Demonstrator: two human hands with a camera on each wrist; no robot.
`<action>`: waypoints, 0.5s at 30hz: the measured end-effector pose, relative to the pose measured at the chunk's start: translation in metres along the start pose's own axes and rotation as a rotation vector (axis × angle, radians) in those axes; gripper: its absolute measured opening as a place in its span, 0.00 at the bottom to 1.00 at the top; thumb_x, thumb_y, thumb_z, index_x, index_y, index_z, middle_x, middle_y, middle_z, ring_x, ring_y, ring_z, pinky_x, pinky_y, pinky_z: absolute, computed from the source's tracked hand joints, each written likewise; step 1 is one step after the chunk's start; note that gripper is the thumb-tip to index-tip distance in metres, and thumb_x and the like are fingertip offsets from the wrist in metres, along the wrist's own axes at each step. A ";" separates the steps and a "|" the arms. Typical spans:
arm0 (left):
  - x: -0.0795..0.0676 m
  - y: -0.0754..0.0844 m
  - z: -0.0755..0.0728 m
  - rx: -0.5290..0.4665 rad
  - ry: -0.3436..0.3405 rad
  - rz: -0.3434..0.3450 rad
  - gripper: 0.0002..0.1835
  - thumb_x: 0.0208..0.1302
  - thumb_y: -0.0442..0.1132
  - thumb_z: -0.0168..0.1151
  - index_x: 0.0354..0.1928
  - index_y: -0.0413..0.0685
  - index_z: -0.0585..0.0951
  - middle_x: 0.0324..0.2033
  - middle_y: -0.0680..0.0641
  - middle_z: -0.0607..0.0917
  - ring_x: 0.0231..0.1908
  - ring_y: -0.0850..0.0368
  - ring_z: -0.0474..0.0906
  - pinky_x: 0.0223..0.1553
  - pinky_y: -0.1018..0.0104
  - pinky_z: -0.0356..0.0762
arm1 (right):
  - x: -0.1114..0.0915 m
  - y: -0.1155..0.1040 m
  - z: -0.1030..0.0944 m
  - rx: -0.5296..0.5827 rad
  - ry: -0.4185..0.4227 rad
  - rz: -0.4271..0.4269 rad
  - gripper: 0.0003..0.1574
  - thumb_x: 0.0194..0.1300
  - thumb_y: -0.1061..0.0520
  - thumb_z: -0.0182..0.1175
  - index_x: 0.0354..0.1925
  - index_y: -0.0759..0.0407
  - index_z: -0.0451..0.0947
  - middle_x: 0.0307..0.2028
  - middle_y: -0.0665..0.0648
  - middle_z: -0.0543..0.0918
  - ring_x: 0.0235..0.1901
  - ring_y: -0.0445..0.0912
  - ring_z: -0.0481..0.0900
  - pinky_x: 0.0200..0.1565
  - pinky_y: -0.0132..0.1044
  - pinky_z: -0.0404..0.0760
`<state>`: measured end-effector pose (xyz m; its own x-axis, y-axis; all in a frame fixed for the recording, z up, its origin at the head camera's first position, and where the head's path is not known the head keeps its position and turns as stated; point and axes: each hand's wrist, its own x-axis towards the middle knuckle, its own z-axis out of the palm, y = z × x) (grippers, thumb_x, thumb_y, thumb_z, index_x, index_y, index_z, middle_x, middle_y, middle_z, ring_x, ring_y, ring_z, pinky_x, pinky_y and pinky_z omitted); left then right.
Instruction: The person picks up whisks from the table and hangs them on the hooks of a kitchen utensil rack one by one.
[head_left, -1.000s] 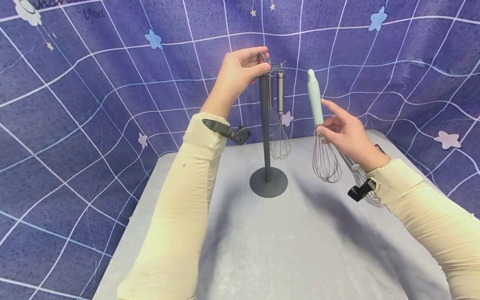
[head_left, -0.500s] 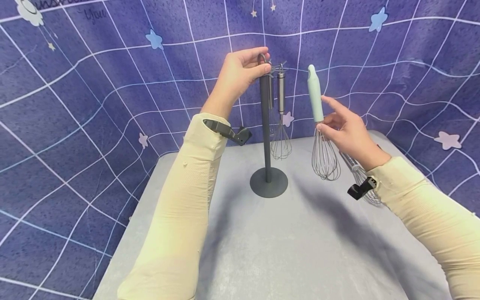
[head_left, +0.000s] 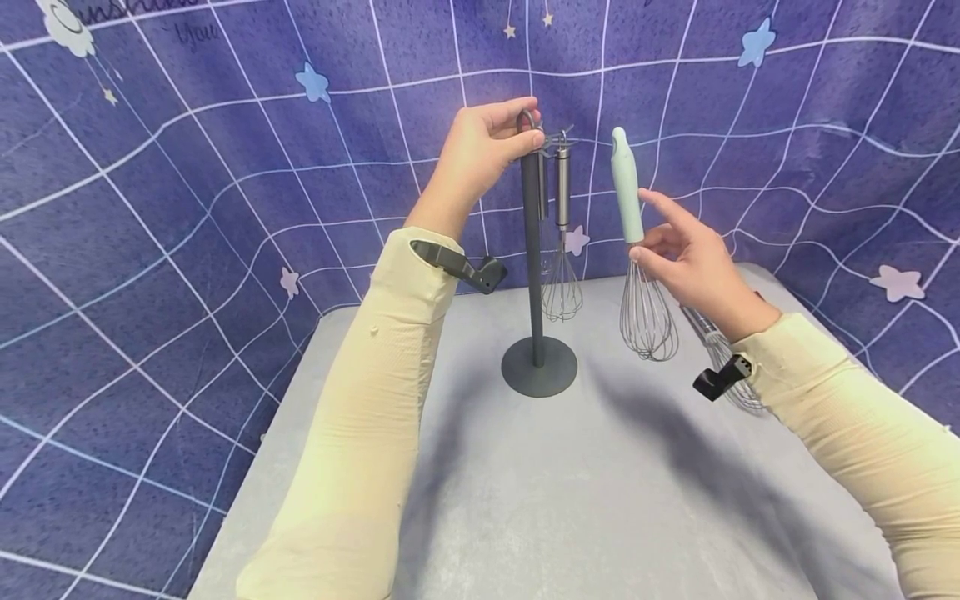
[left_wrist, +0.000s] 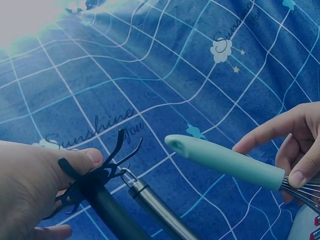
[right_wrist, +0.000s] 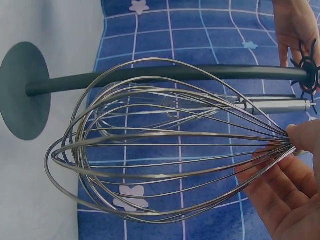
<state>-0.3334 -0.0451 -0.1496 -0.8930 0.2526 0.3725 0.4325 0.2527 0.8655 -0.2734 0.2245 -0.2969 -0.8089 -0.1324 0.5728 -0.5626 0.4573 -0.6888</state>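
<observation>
My left hand (head_left: 486, 148) grips the hooked top of a dark grey utensil stand (head_left: 532, 258), whose round base rests on the table. From one of the stand's hooks hangs a steel-handled whisk (head_left: 562, 187), wire end down; part of another steel handle shows behind the post. To the right, my right hand (head_left: 692, 254) pinches a whisk with a mint-green handle (head_left: 627, 192) where its wires meet the handle. This whisk is held nearly upright above the table, handle up. In the left wrist view, a hole shows at the tip of the mint-green handle (left_wrist: 225, 162), close to the stand's hooks (left_wrist: 120, 150).
Another wire whisk (head_left: 731, 367) lies on the grey table (head_left: 570, 500), partly hidden by the right wrist. A blue-purple gridded cloth (head_left: 360, 158) with stars hangs behind and at the sides of the table.
The right hand has raised the mint-green whisk slightly and brought it a little left toward the stand. The left hand keeps its grip on the stand's top.
</observation>
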 end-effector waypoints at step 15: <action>-0.002 0.001 0.001 0.011 0.003 0.006 0.27 0.63 0.32 0.71 0.65 0.46 0.79 0.57 0.48 0.85 0.56 0.63 0.81 0.52 0.80 0.76 | 0.000 -0.009 0.003 -0.014 -0.010 -0.017 0.49 0.65 0.64 0.67 0.76 0.39 0.61 0.36 0.58 0.87 0.26 0.39 0.83 0.33 0.26 0.81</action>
<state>-0.3313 -0.0447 -0.1495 -0.8906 0.2517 0.3787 0.4393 0.2613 0.8595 -0.2685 0.2179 -0.2918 -0.8010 -0.1491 0.5798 -0.5739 0.4671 -0.6727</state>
